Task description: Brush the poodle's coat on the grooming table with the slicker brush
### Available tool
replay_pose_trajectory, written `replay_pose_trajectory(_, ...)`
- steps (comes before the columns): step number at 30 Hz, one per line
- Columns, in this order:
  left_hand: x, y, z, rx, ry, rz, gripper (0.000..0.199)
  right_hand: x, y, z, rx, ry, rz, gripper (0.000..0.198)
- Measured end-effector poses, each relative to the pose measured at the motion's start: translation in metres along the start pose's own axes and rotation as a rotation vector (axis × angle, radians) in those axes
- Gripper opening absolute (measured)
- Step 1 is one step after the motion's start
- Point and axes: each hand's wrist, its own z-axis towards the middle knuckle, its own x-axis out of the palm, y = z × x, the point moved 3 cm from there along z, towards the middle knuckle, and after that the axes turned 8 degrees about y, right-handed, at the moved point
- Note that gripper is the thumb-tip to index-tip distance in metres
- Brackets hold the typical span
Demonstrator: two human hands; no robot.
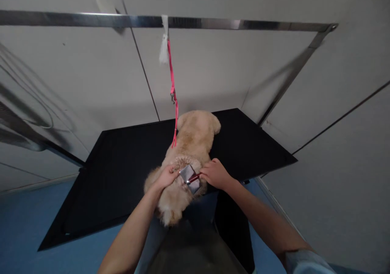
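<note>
A cream-coloured dog (pixel 196 133) lies or stands on the black grooming table, its head towards me and its rump towards the wall. My right hand (pixel 215 173) is closed on the dark red handle of a slicker brush (pixel 187 172), whose metal head rests at the fur around the dog's neck. At the other side of the brush, my left hand (pixel 167 176) presses into the same fur, its fingers closed on the coat and partly hidden. A pink leash (pixel 171 66) runs down beside the dog's back.
The grooming table (pixel 122 176) stands against pale wall panels. Above it spans a metal bar (pixel 213 23), from which the leash and a white tie (pixel 163 48) hang. A slanting post (pixel 286 81) rises at the right. Blue floor (pixel 18 209) shows below.
</note>
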Motion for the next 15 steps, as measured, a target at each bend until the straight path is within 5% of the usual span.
replay_pose_trajectory(6, -0.003, 0.003, 0.002, -0.043, 0.019, 0.043, 0.049, -0.016, -0.045, -0.011, 0.362, -0.147, -0.079, 0.034)
replay_pose_trajectory(11, 0.003, 0.001, 0.004, -0.028, 0.084, 0.01, 0.044, 0.0, -0.009, 0.005, -0.013, 0.005, -0.018, 0.03)
replay_pose_trajectory(15, 0.001, 0.003, -0.001, -0.02, -0.06, 0.041, 0.045, -0.007, -0.043, 0.012, 0.127, 0.023, -0.036, 0.03)
